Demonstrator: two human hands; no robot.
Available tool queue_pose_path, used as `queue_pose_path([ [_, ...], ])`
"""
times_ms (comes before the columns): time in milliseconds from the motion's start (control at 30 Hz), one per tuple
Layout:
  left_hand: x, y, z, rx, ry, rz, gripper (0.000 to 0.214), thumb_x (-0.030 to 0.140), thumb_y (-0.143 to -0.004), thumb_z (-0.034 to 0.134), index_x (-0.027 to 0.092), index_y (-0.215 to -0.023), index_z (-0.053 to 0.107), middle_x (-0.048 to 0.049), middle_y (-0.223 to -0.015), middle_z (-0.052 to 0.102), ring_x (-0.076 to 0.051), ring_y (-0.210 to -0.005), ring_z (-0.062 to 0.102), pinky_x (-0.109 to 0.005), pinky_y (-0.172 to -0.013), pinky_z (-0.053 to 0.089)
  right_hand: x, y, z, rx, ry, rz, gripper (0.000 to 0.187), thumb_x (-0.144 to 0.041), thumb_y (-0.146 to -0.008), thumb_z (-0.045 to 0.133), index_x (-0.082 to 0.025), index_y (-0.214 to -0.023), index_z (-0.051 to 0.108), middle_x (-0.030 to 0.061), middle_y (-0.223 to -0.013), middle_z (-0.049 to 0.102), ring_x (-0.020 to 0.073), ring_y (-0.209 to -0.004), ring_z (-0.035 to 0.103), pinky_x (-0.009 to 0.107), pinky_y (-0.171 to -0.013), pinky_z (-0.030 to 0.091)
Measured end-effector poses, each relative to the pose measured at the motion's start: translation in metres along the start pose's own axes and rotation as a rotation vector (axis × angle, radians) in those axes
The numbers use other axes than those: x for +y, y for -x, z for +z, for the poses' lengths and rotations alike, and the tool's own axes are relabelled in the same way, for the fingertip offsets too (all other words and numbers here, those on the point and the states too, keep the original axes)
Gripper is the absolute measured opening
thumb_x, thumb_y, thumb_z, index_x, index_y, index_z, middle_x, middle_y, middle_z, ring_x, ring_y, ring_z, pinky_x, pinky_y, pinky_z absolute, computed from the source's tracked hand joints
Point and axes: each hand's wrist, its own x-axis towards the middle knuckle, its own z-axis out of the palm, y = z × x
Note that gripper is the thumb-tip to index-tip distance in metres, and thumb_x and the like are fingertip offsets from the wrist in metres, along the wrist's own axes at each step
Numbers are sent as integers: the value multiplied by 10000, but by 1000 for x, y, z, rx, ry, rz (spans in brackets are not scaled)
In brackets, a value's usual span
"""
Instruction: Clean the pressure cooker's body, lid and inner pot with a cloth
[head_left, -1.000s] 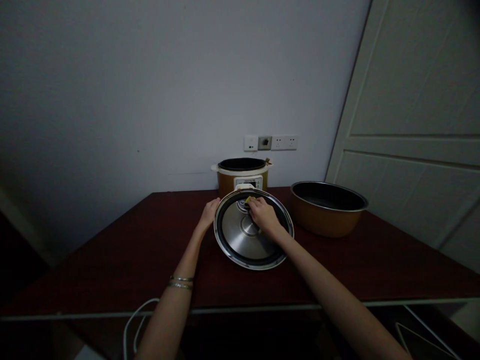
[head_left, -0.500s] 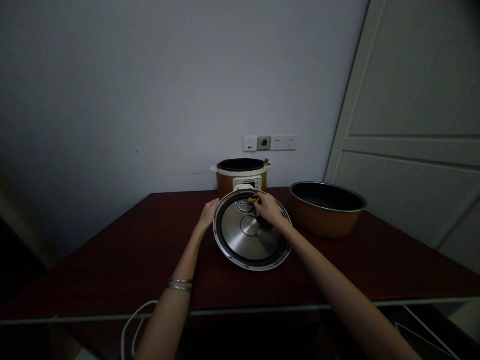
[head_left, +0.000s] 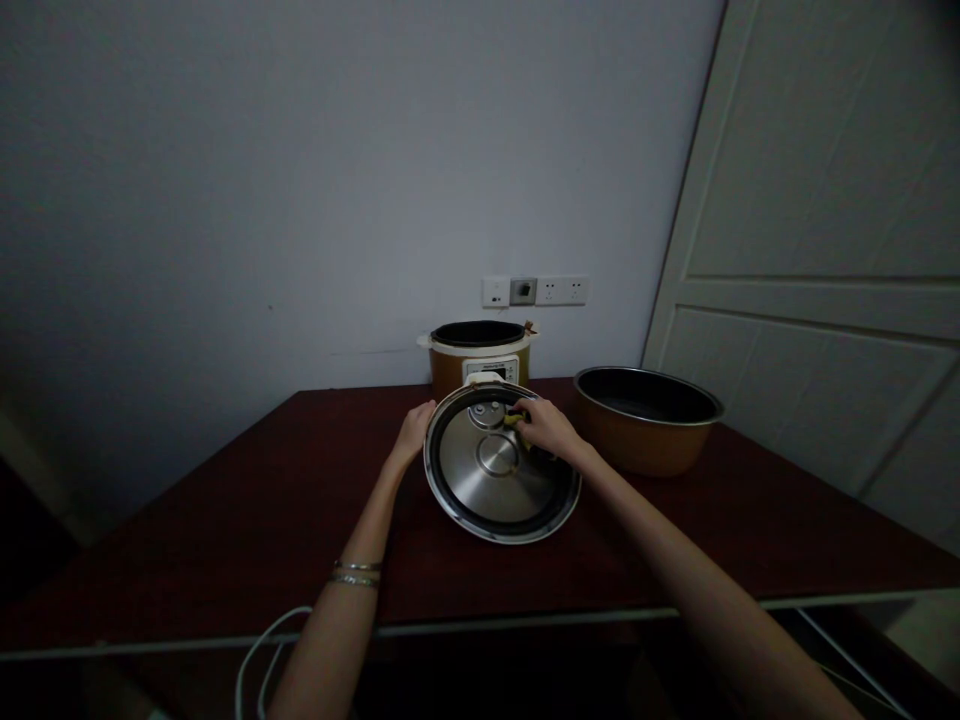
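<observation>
The right hand (head_left: pixel 550 428) is closed, pinching a crumpled yellow cloth (head_left: pixel 513 420) against the upper right of the lid's (head_left: pixel 469 480) inner face. The left hand (head_left: pixel 415 430) touches the lid's left rim; its fingertips are hidden there, so I cannot tell how firmly they close. Two silvery bracelets (head_left: pixel 355 573) circle the left forearm.

The lid is round: a brushed-steel disc with a raised ring at its centre, a small plate with round fittings near the top, a black seal around it and a shiny outer rim with dark marks. It stands tilted back above the dark red table (head_left: pixel 225 500), inner face toward the person. Its white tab points up, and the line from tab through centre leans slightly left at the top.

Behind it stands a brown-and-white cooker (head_left: pixel 447 375), uncovered; to the right sits a brown pot (head_left: pixel 646 445) with a dark interior. Wall sockets (head_left: pixel 562 290) show above the cooker.
</observation>
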Motion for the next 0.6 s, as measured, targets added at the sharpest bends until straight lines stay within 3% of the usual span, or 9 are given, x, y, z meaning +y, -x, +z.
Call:
queue_pose_path([
  [233, 16, 8, -9, -62, -95, -34, 475, 566, -820, 400, 154, -737, 622, -29, -744, 646, -185, -725, 539, -271, -684, 385, 0, -2, -8, 76, -151, 31, 334, -161, -755, 531, -172, -1066, 650, 80, -1037, 683, 198, -932, 620, 262, -800, 436],
  [400, 29, 9, -18, -47, -207, -42, 498, 587, -818, 425, 152, -789, 665, -54, -763, 663, -210, -732, 572, -278, -655, 390, 3, -8, -26, 162, -290, 8, 318, -146, -732, 544, -166, -1018, 682, 62, -973, 707, 190, -853, 639, 265, -780, 459],
  [533, 42, -8, -17, 16, -318, 6, 480, 549, -731, 593, 153, -995, 657, -89, -846, 662, -225, -760, 587, -297, -670, 404, 8, -16, -42, 218, -320, 2, 307, -148, -726, 558, -163, -1002, 692, 56, -963, 712, 199, -863, 641, 281, -797, 461],
  [600, 53, -19, -10, -11, -385, 55, 532, 511, -652, 689, 159, -1048, 642, -103, -885, 657, -241, -777, 584, -312, -679, 407, 9, -21, -46, 220, -319, -19, 299, -150, -728, 562, -177, -994, 696, 44, -970, 713, 201, -883, 639, 287, -809, 460],
])
